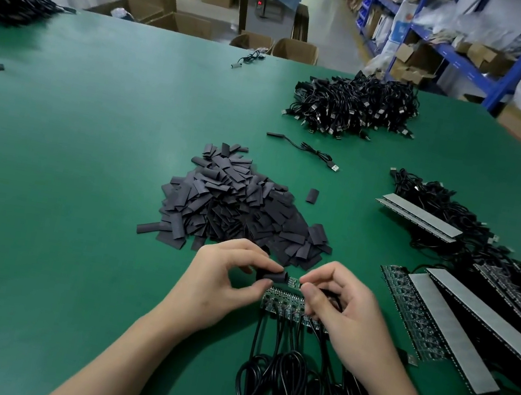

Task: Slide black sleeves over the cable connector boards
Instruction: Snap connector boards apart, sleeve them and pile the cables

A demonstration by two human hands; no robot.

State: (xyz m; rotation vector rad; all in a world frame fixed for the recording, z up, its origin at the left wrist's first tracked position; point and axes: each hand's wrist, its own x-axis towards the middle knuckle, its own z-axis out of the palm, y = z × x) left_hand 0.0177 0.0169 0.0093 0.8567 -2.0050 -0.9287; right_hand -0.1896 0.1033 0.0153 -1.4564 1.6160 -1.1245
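Lower centre of frame: left hand (221,280) pinches a black sleeve (273,275) w/ its mouth facing the connector board (294,282), which the right hand (347,311) grips by thumb & forefinger, prob. to keep it steady for sliding on. Sleeve pile (236,207) sits just above (easy reach). No legible labels.

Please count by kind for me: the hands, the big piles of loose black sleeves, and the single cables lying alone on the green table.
Hands: 2, left hand holding a sleeve, right hand a connector board
Sleeve pile: 1
Single cables: 2
Total: 5
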